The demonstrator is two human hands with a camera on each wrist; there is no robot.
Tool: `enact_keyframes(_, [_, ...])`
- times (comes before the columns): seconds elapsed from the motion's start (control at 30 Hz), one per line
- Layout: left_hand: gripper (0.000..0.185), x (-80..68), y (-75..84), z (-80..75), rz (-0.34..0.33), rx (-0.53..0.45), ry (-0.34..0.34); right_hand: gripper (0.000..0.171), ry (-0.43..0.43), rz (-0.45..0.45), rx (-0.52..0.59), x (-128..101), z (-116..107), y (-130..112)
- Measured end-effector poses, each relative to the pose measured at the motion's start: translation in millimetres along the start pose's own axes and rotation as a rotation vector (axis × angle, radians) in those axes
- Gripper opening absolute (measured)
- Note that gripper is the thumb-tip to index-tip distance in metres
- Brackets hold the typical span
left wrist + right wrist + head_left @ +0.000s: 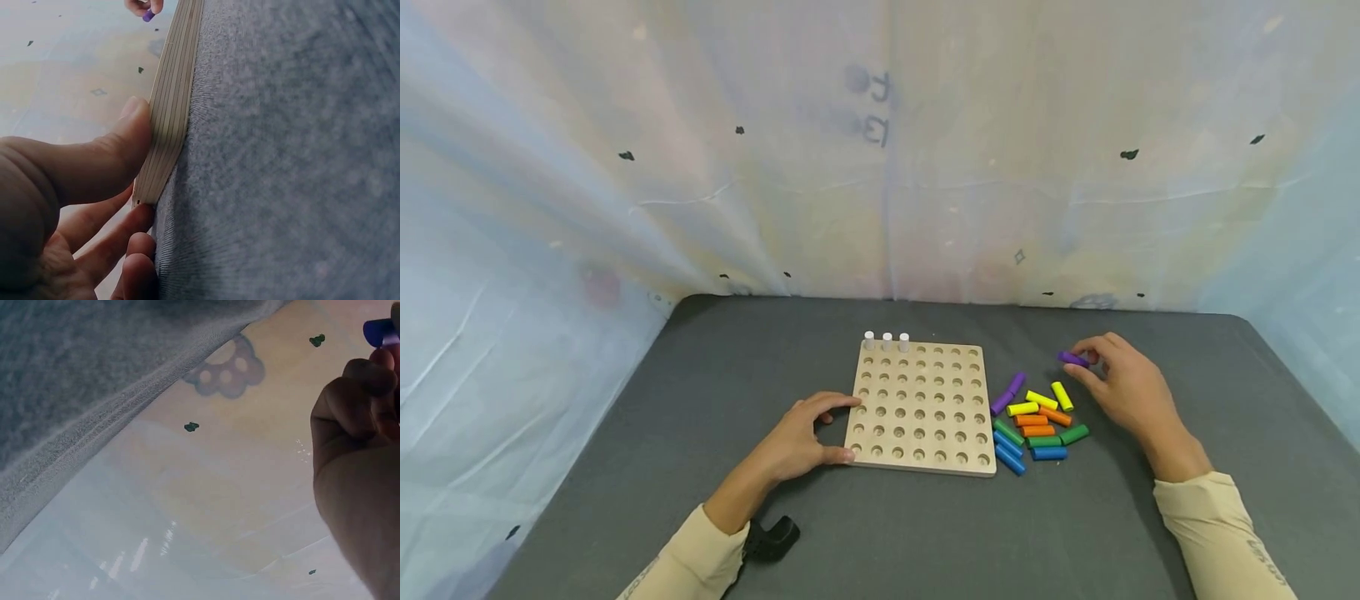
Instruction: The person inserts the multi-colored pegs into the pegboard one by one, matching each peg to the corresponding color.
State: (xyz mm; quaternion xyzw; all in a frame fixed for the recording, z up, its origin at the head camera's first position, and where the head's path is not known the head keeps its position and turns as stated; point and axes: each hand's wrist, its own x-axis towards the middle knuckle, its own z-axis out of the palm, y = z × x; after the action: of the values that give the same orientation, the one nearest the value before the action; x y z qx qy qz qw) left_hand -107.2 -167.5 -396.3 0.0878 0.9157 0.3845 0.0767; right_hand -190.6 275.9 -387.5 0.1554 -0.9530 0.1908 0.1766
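1. The purple peg (1072,359) sits pinched in the fingertips of the right hand (1123,385), held just above the grey table (700,375), to the right of the wooden pegboard (920,407) and beyond the loose pile of pegs.
2. The right hand curls its thumb and fingers round the purple peg; the right wrist view shows only the peg's blue-purple end (380,331) poking out past the bent fingers (365,381).
3. The left hand (797,442) holds the pegboard's near left corner, the thumb on its front edge and the forefinger along its left edge; the left wrist view shows the thumb (119,147) pressed flat against the board's layered edge (172,106), with the other fingers curled under the corner.
4. The two hands are well apart, with the pegboard and the pile between them.
5. Three white pegs (886,340) stand upright in the far left holes of the board.
6. The pile (1033,421) lies just beside the board's right edge: purple, yellow, orange, green and blue pegs, all on their sides.
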Motion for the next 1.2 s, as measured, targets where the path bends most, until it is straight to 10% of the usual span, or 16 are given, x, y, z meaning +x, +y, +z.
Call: enact_keyframes(1.2, [0.068, 1.5, -0.1, 1.1, -0.020, 0.012, 0.007, 0.023, -0.058, -0.049, 0.002, -1.3, 1.1, -5.0])
